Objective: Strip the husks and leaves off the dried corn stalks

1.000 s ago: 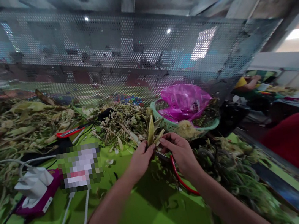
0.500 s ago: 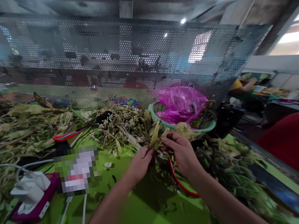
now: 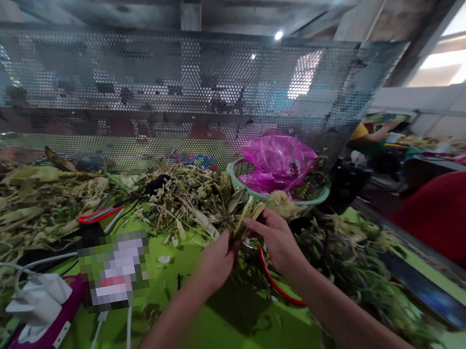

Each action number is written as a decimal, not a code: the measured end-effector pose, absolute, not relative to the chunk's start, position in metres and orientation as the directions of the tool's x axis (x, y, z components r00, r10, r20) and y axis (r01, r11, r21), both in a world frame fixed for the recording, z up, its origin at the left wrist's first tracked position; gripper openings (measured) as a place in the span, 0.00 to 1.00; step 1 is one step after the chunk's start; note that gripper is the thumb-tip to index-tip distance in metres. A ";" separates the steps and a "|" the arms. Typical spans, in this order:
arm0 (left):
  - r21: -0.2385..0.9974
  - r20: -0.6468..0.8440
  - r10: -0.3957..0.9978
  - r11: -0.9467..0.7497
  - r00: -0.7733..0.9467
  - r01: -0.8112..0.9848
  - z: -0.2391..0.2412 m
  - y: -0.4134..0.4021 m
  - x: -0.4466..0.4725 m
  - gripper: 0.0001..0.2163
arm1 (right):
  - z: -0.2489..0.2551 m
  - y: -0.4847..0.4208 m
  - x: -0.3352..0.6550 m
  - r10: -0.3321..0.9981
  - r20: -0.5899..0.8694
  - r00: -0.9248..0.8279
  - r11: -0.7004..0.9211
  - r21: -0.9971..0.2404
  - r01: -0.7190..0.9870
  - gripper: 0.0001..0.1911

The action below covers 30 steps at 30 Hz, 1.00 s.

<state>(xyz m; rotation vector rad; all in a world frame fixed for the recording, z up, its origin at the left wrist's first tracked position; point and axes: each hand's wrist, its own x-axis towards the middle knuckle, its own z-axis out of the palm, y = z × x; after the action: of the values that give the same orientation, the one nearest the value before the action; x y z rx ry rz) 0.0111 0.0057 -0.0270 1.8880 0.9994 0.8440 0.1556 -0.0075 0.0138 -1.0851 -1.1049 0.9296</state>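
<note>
Between both hands is a dried yellow-green leaf [image 3: 244,216], folded or bunched lengthwise. My left hand [image 3: 217,261] pinches its lower end between thumb and fingers. My right hand [image 3: 275,240] is closed on the leaf's upper right side, with the thumb laid along it. Just beneath the right hand a red curved handle [image 3: 277,284] lies among leaf scraps; the rest of that tool is hidden. Behind the hands sits a heap of small dried leaves [image 3: 194,196]. A green basket [image 3: 236,177] with a pink plastic bag [image 3: 282,160] stands beyond them.
On the left, a purple power strip [image 3: 49,345] with white plugs and a blurred phone [image 3: 119,270] have cables crossing the green table [image 3: 227,344]. Red-handled cutters [image 3: 100,214] lie behind. Green stems [image 3: 359,278] and a dark flat panel [image 3: 431,290] are at right, near a red chair [image 3: 456,213].
The view has shifted slightly, so the surroundings sit a little further left. My right hand has come closer to my left, and the leaf between them looks more bunched.
</note>
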 end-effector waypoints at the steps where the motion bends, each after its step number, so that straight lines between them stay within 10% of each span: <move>1: 0.876 0.182 0.869 -0.356 0.461 0.324 -0.026 0.005 0.011 0.12 | 0.014 -0.007 0.156 0.952 0.213 0.221 0.230 -0.972 -0.055 0.12; 30: 0.937 0.216 0.867 -0.314 0.449 0.155 -0.025 0.011 0.008 0.15 | 0.019 -0.002 0.166 0.965 0.163 0.204 0.203 -0.959 -0.196 0.13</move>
<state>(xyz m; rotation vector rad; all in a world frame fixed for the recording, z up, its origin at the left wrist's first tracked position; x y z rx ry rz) 0.0085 0.0110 -0.0255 1.7543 0.8795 0.9433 0.1660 -0.0023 0.0192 -1.0008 -1.0003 1.0351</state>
